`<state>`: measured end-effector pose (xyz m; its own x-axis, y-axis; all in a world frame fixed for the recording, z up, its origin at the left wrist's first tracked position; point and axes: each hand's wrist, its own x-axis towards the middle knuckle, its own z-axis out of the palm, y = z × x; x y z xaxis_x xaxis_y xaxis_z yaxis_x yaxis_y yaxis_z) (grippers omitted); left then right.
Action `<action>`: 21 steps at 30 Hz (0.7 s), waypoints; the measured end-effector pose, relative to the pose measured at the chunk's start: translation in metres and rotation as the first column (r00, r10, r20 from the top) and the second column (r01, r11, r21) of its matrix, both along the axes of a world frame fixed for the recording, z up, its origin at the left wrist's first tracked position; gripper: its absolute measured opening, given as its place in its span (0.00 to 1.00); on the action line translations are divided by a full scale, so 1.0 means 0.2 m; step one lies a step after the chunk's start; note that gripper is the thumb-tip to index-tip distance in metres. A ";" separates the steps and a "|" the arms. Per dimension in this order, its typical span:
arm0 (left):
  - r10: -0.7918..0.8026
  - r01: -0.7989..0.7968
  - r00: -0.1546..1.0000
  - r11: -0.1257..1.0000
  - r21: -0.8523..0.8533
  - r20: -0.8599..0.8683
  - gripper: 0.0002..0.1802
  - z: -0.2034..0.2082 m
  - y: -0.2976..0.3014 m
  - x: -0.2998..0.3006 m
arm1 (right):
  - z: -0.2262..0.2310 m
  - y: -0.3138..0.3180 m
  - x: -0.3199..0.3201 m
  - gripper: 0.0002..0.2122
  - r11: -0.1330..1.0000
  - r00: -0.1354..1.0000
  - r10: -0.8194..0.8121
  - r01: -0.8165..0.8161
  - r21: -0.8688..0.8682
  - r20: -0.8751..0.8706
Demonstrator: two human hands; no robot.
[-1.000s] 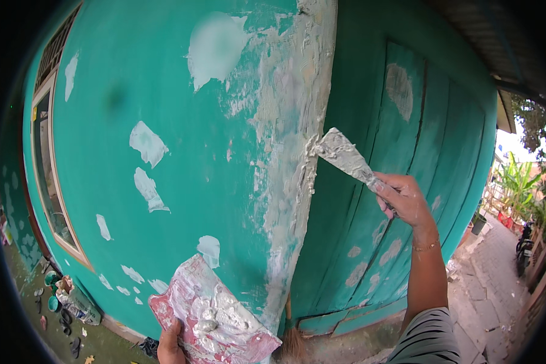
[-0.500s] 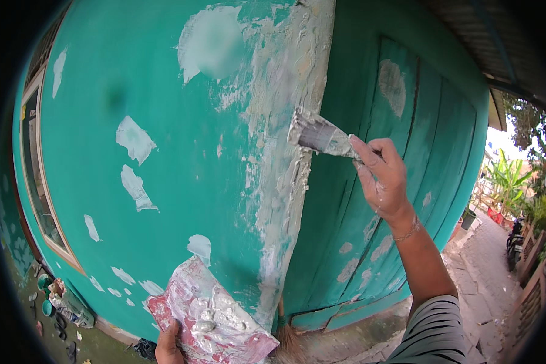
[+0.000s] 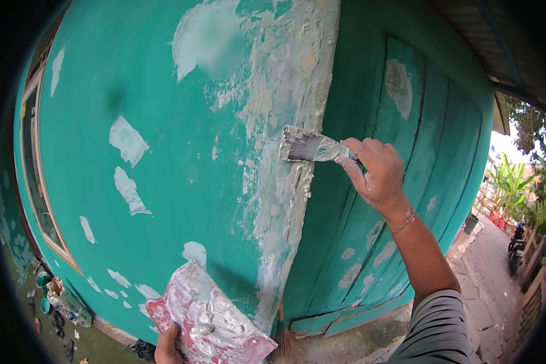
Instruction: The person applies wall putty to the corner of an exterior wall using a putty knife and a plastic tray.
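My right hand (image 3: pixel 377 173) is closed round the handle of a putty knife (image 3: pixel 309 145). Its wide blade, smeared with white filler, lies at the corner edge of a green wall (image 3: pixel 182 164). Rough whitish filler (image 3: pixel 279 200) coats the wall in a band down that corner. At the bottom, my left hand (image 3: pixel 168 344) grips a reddish flat board (image 3: pixel 209 318) by its left side, the thumb on top. Lumps of wet white filler are spread over the board. Pale filler patches (image 3: pixel 128 141) dot the wall to the left.
Round the corner is a green boarded panel (image 3: pixel 400 182). A broom (image 3: pixel 285 340) leans at the corner's foot. At lower left stand a sack (image 3: pixel 70 306) and small pots. A window (image 3: pixel 33 158) is far left; a paved path (image 3: pixel 491 273) with plants runs off right.
The putty knife has moved slightly down and left along the corner, its blade now more level. My left hand and the board stay nearly in place.
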<state>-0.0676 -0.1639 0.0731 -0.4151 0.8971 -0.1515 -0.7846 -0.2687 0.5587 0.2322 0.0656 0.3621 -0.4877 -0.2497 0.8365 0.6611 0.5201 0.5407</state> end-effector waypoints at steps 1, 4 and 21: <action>0.008 -0.008 1.000 1.000 0.010 0.008 0.24 -0.01 0.01 0.00 | 0.02 -0.01 0.00 0.13 1.000 1.000 -0.008 0.008 -0.022 -0.001; 0.028 -0.028 0.999 0.999 0.016 0.023 0.23 -0.02 0.03 0.00 | 0.07 -0.03 -0.01 0.13 0.998 0.999 -0.028 0.026 -0.065 -0.018; 0.027 -0.030 0.999 0.974 0.226 0.017 0.27 -0.01 0.10 0.01 | 0.01 -0.20 0.02 0.12 0.996 0.997 -0.080 0.079 -0.042 -0.008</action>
<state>-0.0660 -0.1446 0.0720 -0.4406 0.8964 0.0486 -0.7817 -0.4097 0.4703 0.2359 0.0251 0.3643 -0.4961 -0.1758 0.8503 0.7065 0.4874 0.5130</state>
